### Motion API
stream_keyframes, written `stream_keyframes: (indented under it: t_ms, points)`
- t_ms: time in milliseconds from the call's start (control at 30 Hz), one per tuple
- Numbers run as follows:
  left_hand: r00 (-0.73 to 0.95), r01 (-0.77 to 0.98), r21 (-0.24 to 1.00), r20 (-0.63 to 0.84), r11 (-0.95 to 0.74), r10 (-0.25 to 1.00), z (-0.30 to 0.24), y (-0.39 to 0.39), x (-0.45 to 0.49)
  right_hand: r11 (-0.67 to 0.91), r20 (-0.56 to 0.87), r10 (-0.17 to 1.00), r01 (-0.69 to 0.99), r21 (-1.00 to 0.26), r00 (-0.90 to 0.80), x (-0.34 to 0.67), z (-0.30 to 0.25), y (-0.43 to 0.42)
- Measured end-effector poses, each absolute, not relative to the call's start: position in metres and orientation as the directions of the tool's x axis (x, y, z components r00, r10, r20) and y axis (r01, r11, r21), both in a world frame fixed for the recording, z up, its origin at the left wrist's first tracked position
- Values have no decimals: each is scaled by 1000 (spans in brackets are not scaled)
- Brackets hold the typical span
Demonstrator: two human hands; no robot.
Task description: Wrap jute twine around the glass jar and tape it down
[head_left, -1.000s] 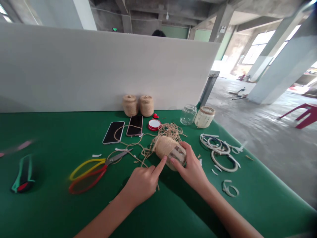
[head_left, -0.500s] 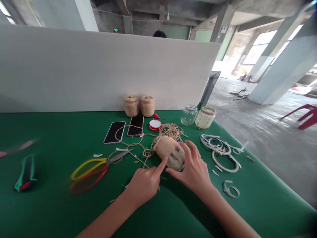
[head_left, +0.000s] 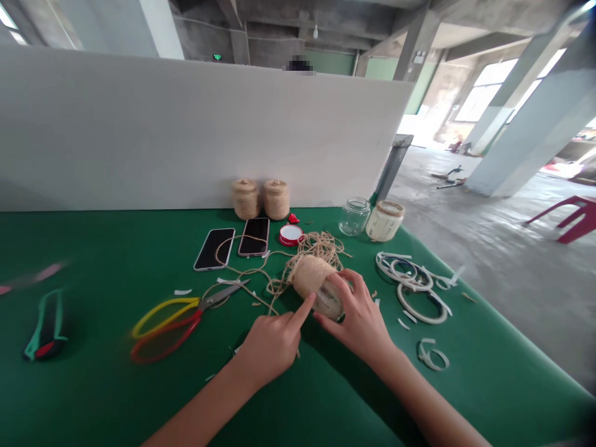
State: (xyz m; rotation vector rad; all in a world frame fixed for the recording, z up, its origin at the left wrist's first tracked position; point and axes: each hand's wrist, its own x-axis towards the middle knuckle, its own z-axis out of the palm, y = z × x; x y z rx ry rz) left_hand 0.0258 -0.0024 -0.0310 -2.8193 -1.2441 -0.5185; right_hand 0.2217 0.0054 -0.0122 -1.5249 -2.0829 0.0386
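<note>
A glass jar lies tilted on the table, its left part wound with jute twine and its right part bare with pale strips on it. My right hand grips the bare end, thumb below and fingers over the top. The index finger of my left hand presses on the edge of the winding; its other fingers are curled. Loose twine is heaped behind the jar. A strand runs under my left hand, and a short end shows below it, so the curled fingers seem closed on twine, though they partly hide it.
Scissors, two phones, a utility knife and a red-rimmed lid lie around. Two twine-covered jars stand by the white partition. A clear jar, a taped jar and tape rolls are right.
My right hand has shifted slightly left and its fingers have closed further over the bare end of the jar. My left index finger stays on the winding's edge.
</note>
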Motion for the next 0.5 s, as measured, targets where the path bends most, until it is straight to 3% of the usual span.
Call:
stream_keyframes:
  t_ms: [233,333,500]
  points:
    - [604,716,222,280,-662,747,-29,-3,27,323,403,890,917,-233,-211,216,-13,2]
    - [604,721,208,278,-661,747,-29,-3,27,322,391,900,896,-305,-190,217,-14,4]
    - [592,726,224,276,-650,757,-26,-4,26,289,358,929,793,-537,-95,217,-12,5]
